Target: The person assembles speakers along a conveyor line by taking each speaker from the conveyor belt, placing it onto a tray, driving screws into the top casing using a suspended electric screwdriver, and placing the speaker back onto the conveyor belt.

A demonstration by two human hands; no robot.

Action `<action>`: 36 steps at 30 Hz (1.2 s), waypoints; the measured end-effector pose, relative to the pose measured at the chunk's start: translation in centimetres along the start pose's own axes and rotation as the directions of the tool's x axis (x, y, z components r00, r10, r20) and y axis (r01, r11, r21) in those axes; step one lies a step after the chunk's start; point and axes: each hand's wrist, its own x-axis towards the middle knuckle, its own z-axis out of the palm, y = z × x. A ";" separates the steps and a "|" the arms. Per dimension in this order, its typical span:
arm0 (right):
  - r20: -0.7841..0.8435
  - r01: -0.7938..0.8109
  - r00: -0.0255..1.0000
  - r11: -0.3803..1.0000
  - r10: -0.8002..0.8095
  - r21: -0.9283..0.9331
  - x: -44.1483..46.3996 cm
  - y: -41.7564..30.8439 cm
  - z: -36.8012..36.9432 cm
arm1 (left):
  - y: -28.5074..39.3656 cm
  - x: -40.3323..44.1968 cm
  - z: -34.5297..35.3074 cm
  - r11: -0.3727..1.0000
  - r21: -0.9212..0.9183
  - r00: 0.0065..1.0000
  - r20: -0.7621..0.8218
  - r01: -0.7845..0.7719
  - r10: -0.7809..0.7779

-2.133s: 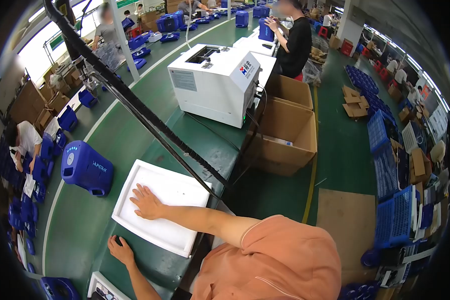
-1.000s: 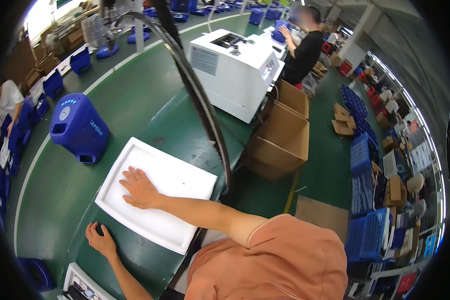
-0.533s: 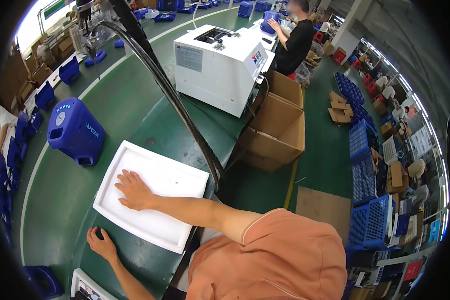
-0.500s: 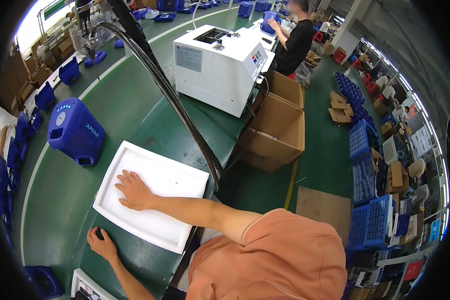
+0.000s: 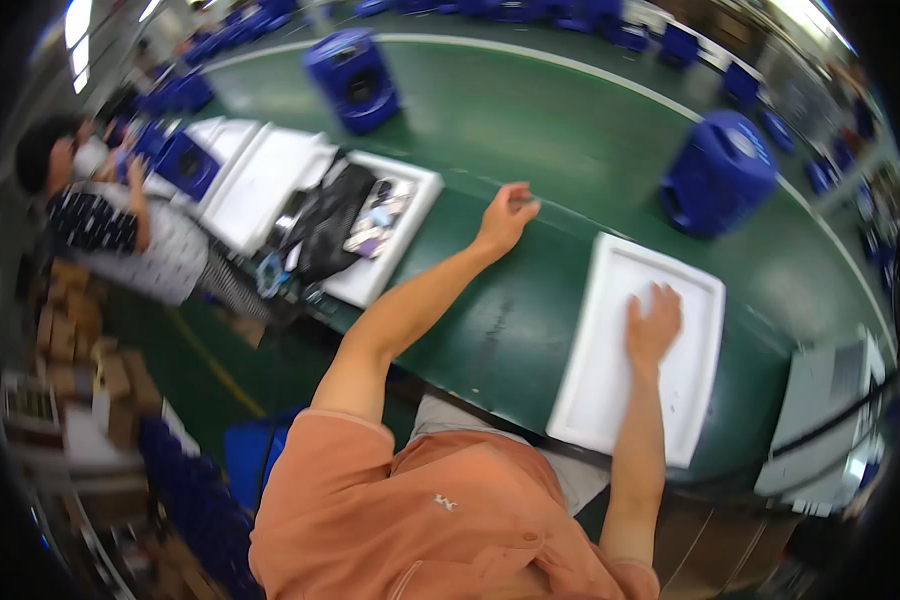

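My right hand (image 5: 655, 325) lies flat with its fingers stretched out on a shallow white foam tray (image 5: 592, 390), which rests on the green table (image 5: 470, 330). To the left of the tray, my left hand (image 5: 505, 222) is over the table near its far edge, apart from the tray. Its fingers are loosely curled and a little apart, somewhat blurred, with nothing visible in them. Beyond the tray stands a blue plastic housing (image 5: 720, 175), blurred.
Another blue housing (image 5: 353, 80) stands farther left. A white foam tray (image 5: 422, 200) holds small parts and a black plastic bag (image 5: 335, 220). At the far left a co-worker (image 5: 135, 235) handles a blue housing (image 5: 185, 165). A white machine (image 5: 818, 415) with black cables stands at the right.
My view has swung left, bringing the co-worker and the part-filled tray into sight. My right hand stays on the foam tray; my left hand has moved forward, away from my body.
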 end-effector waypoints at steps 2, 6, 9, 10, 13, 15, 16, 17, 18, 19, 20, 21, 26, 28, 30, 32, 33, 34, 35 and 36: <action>-0.056 0.129 0.989 0.981 -0.139 -0.147 0.7 2.2 2.7 | 1.6 4.6 -4.4 0.944 -0.303 0.959 -0.205 0.127 -0.195; 0.011 -0.036 0.999 0.995 0.038 -0.093 -0.1 -1.6 0.8 | 6.1 16.2 -17.7 0.825 -0.524 0.784 -0.412 0.213 -0.464; 0.013 -0.024 1.000 0.992 0.025 -0.122 0.1 -1.6 1.2 | 11.1 22.1 -25.9 0.663 -0.745 0.666 -0.460 0.070 -0.587; 0.019 -0.031 0.999 0.992 0.034 -0.124 0.1 -2.0 0.9 | 11.1 24.3 -28.6 0.610 -0.790 0.623 -0.448 0.059 -0.641; 0.040 -0.031 0.999 0.988 0.037 -0.148 0.4 -1.7 1.1 | 8.3 29.2 -34.7 0.601 -0.799 0.753 -0.392 0.005 -0.528; 0.019 -0.042 0.999 0.987 0.046 -0.156 0.3 -2.3 1.3 | 8.1 31.3 -35.4 0.619 -0.785 0.640 -0.494 -0.037 -0.589; 0.021 -0.058 0.998 0.987 0.062 -0.150 0.4 -3.2 0.8 | 7.8 30.9 -35.6 0.666 -0.745 0.757 -0.457 -0.039 -0.467; 0.014 -0.084 0.996 0.987 0.086 -0.137 0.3 -3.6 0.6 | 7.7 31.3 -35.9 0.606 -0.796 0.736 -0.416 -0.010 -0.534; 0.013 -0.098 0.995 0.987 0.100 -0.126 0.5 -3.9 0.3 | 6.6 31.6 -36.1 0.591 -0.806 0.760 -0.395 -0.018 -0.516; 0.020 -0.101 0.994 0.989 0.103 -0.113 0.7 -4.2 0.0 | 6.0 30.5 -36.6 0.577 -0.816 0.776 -0.385 -0.034 -0.500; 0.005 -0.084 0.996 0.989 0.085 -0.122 0.8 -4.1 0.1 | 5.4 29.3 -36.5 0.556 -0.828 0.791 -0.387 -0.072 -0.474; -0.013 -0.068 0.998 0.989 0.067 -0.130 1.0 -3.6 0.8 | 5.1 28.0 -35.5 0.534 -0.838 0.806 -0.390 -0.110 -0.446; -0.054 0.031 0.998 0.995 -0.036 -0.097 0.6 1.0 2.9 | 8.1 18.8 -26.5 0.592 -0.804 0.948 -0.232 -0.060 -0.219; 0.117 -0.079 0.991 0.991 0.066 0.104 2.9 2.4 2.6 | 14.0 12.5 -22.5 0.475 -0.873 0.975 0.001 0.110 -0.223; 0.068 -0.166 0.985 0.744 0.161 0.647 5.8 -4.7 -4.4 | 21.2 4.6 -16.0 0.484 -0.839 0.963 0.161 0.248 -0.215; -0.095 0.038 0.993 0.586 0.068 0.809 6.3 -10.3 -11.5 | 25.1 -1.4 -9.9 0.475 -0.801 0.929 0.270 0.363 -0.254; -0.149 0.105 0.987 0.453 0.063 0.885 5.9 -12.0 -13.9 | 26.3 -4.3 -6.8 0.522 -0.762 0.923 0.294 0.384 -0.249; -0.201 0.147 0.976 0.427 0.083 0.892 4.6 -12.1 -14.9 | 26.5 -7.0 -3.9 0.532 -0.710 0.886 0.404 0.461 -0.228; -0.264 0.205 0.960 0.400 0.096 0.893 3.6 -12.4 -16.1 | 27.3 -9.6 -1.2 0.549 -0.654 0.841 0.505 0.520 -0.195; -0.334 0.275 0.937 0.371 0.103 0.887 3.1 -12.4 -17.5 | 27.9 -12.1 1.5 0.506 -0.626 0.797 0.547 0.593 -0.256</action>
